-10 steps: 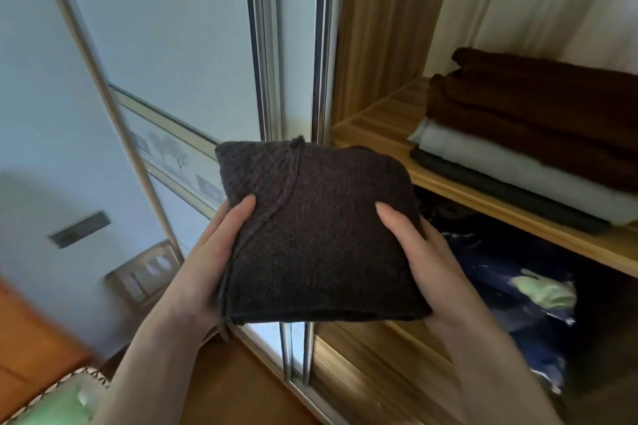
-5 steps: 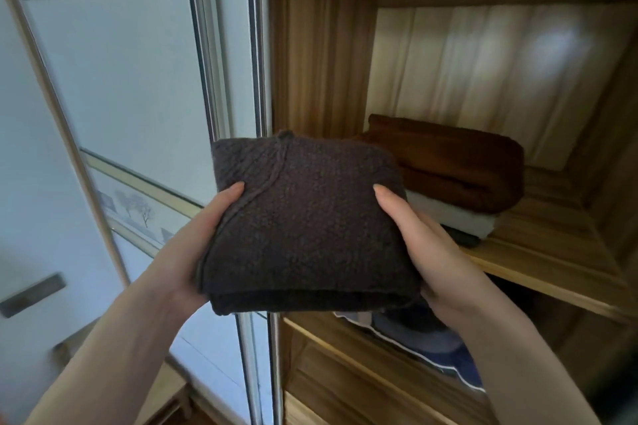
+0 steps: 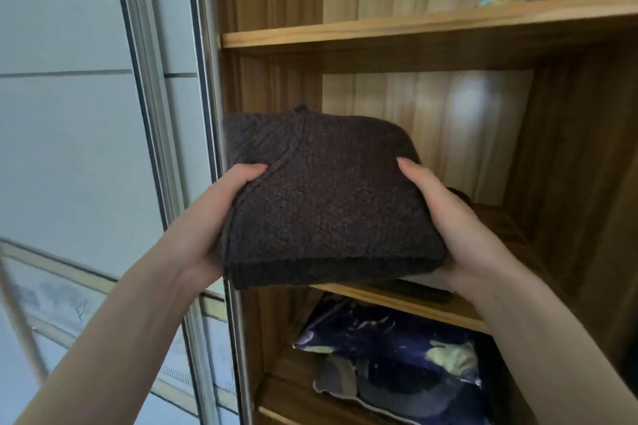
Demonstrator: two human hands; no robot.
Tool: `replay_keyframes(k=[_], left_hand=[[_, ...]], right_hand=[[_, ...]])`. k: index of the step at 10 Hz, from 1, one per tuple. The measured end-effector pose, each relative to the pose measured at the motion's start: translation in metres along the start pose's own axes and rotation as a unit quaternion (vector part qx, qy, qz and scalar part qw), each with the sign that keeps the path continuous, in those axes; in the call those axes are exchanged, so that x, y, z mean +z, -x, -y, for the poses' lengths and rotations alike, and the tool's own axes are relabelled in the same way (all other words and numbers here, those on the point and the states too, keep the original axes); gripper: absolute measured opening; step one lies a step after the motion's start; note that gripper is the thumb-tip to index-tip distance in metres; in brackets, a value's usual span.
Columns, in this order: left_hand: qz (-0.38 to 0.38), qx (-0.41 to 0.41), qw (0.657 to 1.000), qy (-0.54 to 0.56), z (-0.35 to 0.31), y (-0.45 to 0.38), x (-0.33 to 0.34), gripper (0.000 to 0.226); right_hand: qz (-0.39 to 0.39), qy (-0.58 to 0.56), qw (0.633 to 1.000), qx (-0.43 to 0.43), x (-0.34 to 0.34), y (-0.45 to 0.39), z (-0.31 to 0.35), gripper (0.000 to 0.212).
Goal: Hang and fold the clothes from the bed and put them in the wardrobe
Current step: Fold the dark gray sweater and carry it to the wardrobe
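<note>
Fingers of both hands clamp a folded dark knit sweater (image 3: pixel 328 203) at the wardrobe (image 3: pixel 431 28).

Left hand (image 3: pixel 210 221) and right hand (image 3: pixel 445 217) grip opposite sides, thumbs pressed on top, other fingers hidden underneath; the sweater is level before the middle shelf (image 3: pixel 407 304), above a navy patterned bundle (image 3: pixel 397 366).
</note>
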State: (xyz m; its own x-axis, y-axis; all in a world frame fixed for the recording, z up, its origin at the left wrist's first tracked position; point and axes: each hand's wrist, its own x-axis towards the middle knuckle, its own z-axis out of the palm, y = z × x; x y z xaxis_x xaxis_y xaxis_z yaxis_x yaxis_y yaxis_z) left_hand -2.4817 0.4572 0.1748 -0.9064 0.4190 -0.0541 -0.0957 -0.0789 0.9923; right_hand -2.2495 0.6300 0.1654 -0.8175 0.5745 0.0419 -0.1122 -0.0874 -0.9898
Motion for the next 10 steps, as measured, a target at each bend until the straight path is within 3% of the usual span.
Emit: replay_keyframes(k=[1, 2, 5, 7, 8, 9, 10], left_hand=[[0.128, 0.031, 0.991, 0.038, -0.017, 0.076, 0.022, 0.036], [0.187, 0.020, 0.982, 0.010, -0.015, 0.054, 0.033, 0.031], [0.215, 0.027, 0.975, -0.053, -0.044, 0.008, 0.086, 0.033], [0.243, -0.001, 0.967, -0.078, -0.044, -0.021, 0.112, 0.034], [0.244, -0.017, 0.965, -0.095, -0.033, -0.033, 0.119, 0.045], [0.219, 0.004, 0.958, -0.184, -0.023, -0.041, 0.123, 0.080], [0.143, 0.113, 0.926, -0.331, -0.021, -0.053, 0.125, 0.104]], right_hand=[[-0.010, 0.008, 1.000, -0.022, -0.004, -0.017, 0.012, 0.072], [-0.041, 0.021, 0.999, -0.029, -0.013, -0.035, 0.015, 0.073], [-0.128, 0.002, 0.991, -0.029, -0.041, -0.076, 0.023, 0.064], [-0.202, 0.120, 0.972, -0.025, -0.060, -0.089, 0.023, 0.080], [-0.216, 0.154, 0.964, -0.027, -0.064, -0.089, 0.018, 0.081], [-0.231, 0.189, 0.954, -0.031, -0.065, -0.090, 0.008, 0.090], [-0.273, 0.278, 0.914, -0.115, -0.067, -0.088, 0.008, 0.092]])
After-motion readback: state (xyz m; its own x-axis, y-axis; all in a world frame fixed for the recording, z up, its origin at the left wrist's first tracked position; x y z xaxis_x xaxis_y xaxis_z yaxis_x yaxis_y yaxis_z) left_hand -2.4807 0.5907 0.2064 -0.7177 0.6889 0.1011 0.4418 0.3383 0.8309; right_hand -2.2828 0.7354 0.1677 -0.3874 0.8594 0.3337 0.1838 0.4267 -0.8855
